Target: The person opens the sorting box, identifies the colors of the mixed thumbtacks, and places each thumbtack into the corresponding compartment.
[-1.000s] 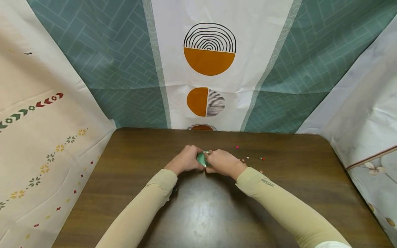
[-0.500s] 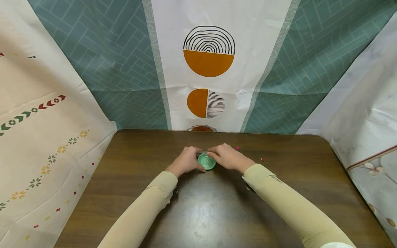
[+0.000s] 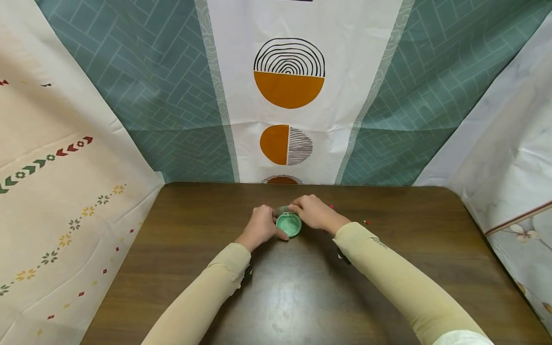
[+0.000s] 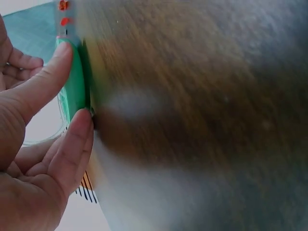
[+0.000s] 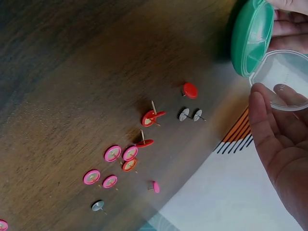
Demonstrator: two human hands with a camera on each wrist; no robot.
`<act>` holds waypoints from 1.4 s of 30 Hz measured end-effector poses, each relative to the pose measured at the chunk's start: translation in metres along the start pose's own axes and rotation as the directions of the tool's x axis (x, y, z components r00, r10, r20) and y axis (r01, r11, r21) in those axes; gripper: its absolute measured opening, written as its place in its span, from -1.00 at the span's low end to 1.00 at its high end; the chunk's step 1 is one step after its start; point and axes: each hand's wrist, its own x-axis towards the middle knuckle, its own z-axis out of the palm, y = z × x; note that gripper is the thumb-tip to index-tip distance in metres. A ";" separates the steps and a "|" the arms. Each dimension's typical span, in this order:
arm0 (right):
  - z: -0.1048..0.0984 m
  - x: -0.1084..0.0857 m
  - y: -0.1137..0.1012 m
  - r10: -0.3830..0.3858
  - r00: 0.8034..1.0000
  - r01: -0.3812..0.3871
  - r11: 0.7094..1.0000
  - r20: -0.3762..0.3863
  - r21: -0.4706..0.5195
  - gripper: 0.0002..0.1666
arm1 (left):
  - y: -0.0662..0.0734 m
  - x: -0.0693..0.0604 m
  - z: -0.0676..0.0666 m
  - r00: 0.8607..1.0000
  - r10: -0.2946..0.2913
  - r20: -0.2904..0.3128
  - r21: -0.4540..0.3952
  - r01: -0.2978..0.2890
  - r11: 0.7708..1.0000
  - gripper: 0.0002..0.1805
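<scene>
A small round green container (image 3: 289, 226) sits at the middle of the table with its hinged clear lid (image 5: 284, 72) swung up at the far side. My left hand (image 3: 262, 225) grips the green base from the left; the left wrist view has its thumb and fingers along the green rim (image 4: 77, 91). On the lid, my right hand (image 3: 316, 213) holds the clear edge, fingers visible through the plastic in the right wrist view. Right of the container lie several thumbtacks, among them a red thumbtack (image 5: 190, 90), a pink thumbtack (image 5: 112, 153) and a silver thumbtack (image 5: 97, 205).
The brown wooden table (image 3: 194, 220) extends around both arms. A patterned cloth (image 3: 284, 96) hangs along its far edge, with further cloths at the left and right sides. In the head view, the right forearm and hand cover most of the thumbtacks.
The container's lid, earlier down under the right hand, is now raised. My right hand has shifted right and away from me, onto the lid. The left hand stays on the base.
</scene>
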 end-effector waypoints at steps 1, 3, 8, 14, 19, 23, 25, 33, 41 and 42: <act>0.000 0.000 0.001 0.004 1.000 -0.004 1.000 -0.001 0.001 -0.58 | 0.000 0.000 0.000 1.000 0.017 0.006 0.002 -0.017 1.000 -0.48; -0.001 0.000 0.002 0.014 1.000 -0.014 1.000 -0.006 0.004 -0.57 | 0.000 -0.001 0.000 0.998 0.056 0.023 0.003 -0.056 0.998 -0.51; -0.001 -0.001 0.006 0.029 1.000 -0.029 0.999 -0.009 0.039 -0.55 | -0.004 -0.001 -0.001 0.989 0.123 0.079 0.012 -0.125 0.992 -0.44; -0.004 -0.002 0.008 0.030 1.000 -0.031 0.995 0.007 0.094 -0.54 | -0.004 -0.001 -0.003 0.983 0.138 0.124 0.036 -0.143 0.989 -0.39; -0.005 -0.001 0.009 0.057 0.998 -0.061 0.988 0.031 0.140 -0.51 | 0.002 -0.001 -0.003 0.986 0.117 0.118 0.087 -0.127 0.988 -0.41; -0.003 0.002 0.011 0.076 0.997 -0.079 0.985 0.028 0.154 -0.49 | 0.007 -0.002 -0.004 0.992 0.078 0.095 0.144 -0.092 0.985 -0.34; -0.003 0.003 0.013 0.086 0.996 -0.088 0.983 0.022 0.160 -0.48 | 0.009 -0.002 -0.004 0.993 0.067 0.094 0.162 -0.082 0.983 -0.33; -0.005 0.006 0.012 0.125 0.992 -0.127 0.972 0.022 0.200 -0.46 | 0.013 0.001 -0.004 0.995 0.020 0.096 0.189 -0.038 0.981 -0.33; -0.027 -0.004 0.017 0.086 0.996 -0.086 0.978 0.009 0.191 -0.43 | 0.011 0.002 -0.008 0.996 0.021 0.091 0.180 -0.037 0.983 -0.34; -0.035 -0.007 0.020 0.079 0.997 -0.076 0.981 -0.010 0.180 -0.45 | 0.010 0.002 -0.009 0.996 0.031 0.084 0.184 -0.046 0.982 -0.34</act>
